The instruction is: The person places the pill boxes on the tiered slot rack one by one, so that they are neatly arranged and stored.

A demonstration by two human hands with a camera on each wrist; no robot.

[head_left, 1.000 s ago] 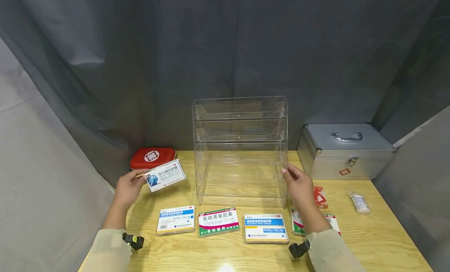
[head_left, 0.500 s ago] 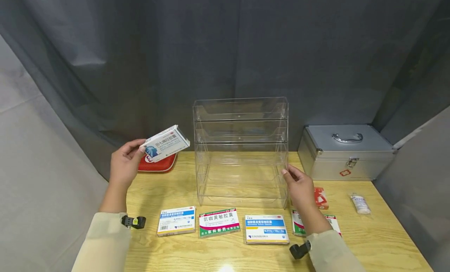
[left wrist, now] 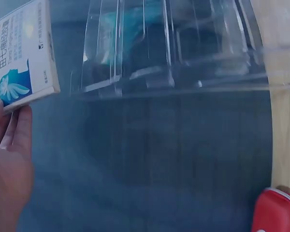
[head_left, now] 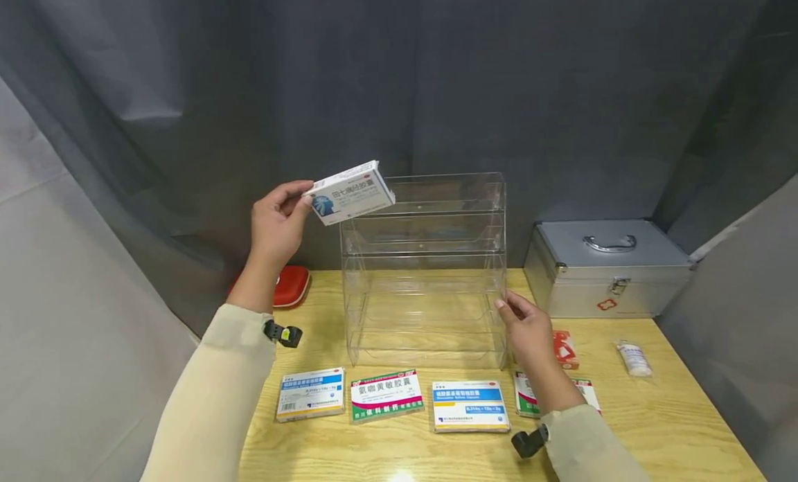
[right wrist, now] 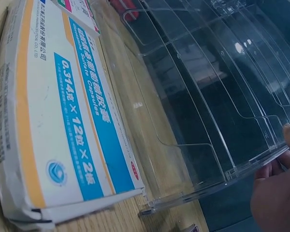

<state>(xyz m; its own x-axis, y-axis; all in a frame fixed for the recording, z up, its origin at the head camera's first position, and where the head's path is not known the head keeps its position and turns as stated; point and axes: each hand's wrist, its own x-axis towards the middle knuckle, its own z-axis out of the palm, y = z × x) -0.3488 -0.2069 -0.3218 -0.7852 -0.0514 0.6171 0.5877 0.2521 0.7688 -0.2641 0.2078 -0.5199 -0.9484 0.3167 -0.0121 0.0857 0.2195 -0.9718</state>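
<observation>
On a wood-grain tabletop (head_left: 337, 454) before a dark curtain (head_left: 399, 80), a person in pale sleeves lifts a white carton (head_left: 354, 197) in the left hand (head_left: 277, 222), its end pinched between thumb and fingers. The carton, printed with a blue head, tilts in the air at the upper left corner of a clear rack (head_left: 424, 252), overlapping that corner in the head view; the left wrist view shows a gap between the two. The right hand (head_left: 526, 333) grips the upright rack by its right side edge, thumb and fingers on either side of the plastic

In front of the rack lies a row of medicine packs: from the left, a blue-and-white box (head_left: 310, 395), a green-edged box (head_left: 386, 397), another blue-and-white box (head_left: 470, 407) and another green-edged box (head_left: 587, 393), the last partly hidden by the right forearm. A small red box (head_left: 566, 349) sits just beside that forearm, with a wrapped white bottle (head_left: 636, 359) farther right. Behind them stands a metal case (head_left: 614, 288), handle on top; at far left, a red pouch (head_left: 291, 287) shows partly behind the left arm
</observation>
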